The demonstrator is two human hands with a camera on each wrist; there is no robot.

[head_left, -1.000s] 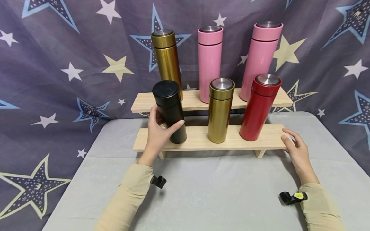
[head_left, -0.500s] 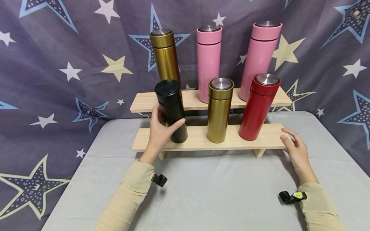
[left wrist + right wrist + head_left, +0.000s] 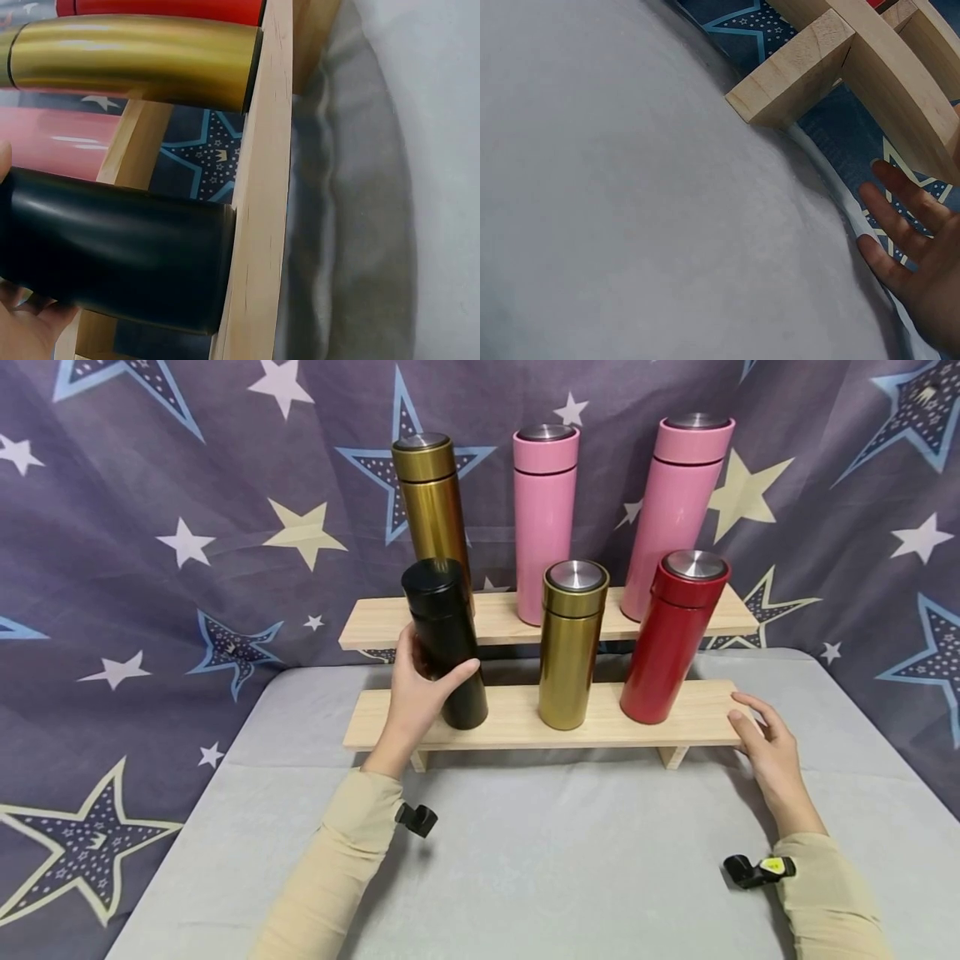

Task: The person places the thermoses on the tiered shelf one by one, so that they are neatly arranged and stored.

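Observation:
My left hand (image 3: pixel 420 697) grips a black thermos bottle (image 3: pixel 450 643) around its middle, thumb across the front. The bottle stands at the left of the lower wooden shelf (image 3: pixel 510 718), its base right at the board in the left wrist view. At the shelf's right end, my right hand (image 3: pixel 772 752) touches the board with thumb and index finger. In the right wrist view its other fingers (image 3: pixel 896 225) stretch out loosely under the board. A shorter gold bottle (image 3: pixel 573 647) and a red bottle (image 3: pixel 675 639) stand farther right on the same shelf.
The upper shelf (image 3: pixel 495 622) behind carries a tall gold bottle (image 3: pixel 435 510) and two pink bottles, one in the middle (image 3: pixel 545 527) and one at right (image 3: pixel 678 518). Grey cloth (image 3: pixel 570 852) covers the table. A star-patterned curtain (image 3: pixel 247 460) hangs behind.
My left hand has shifted the black thermos bottle slightly right along the lower shelf. The right hand and the other bottles stay where they were.

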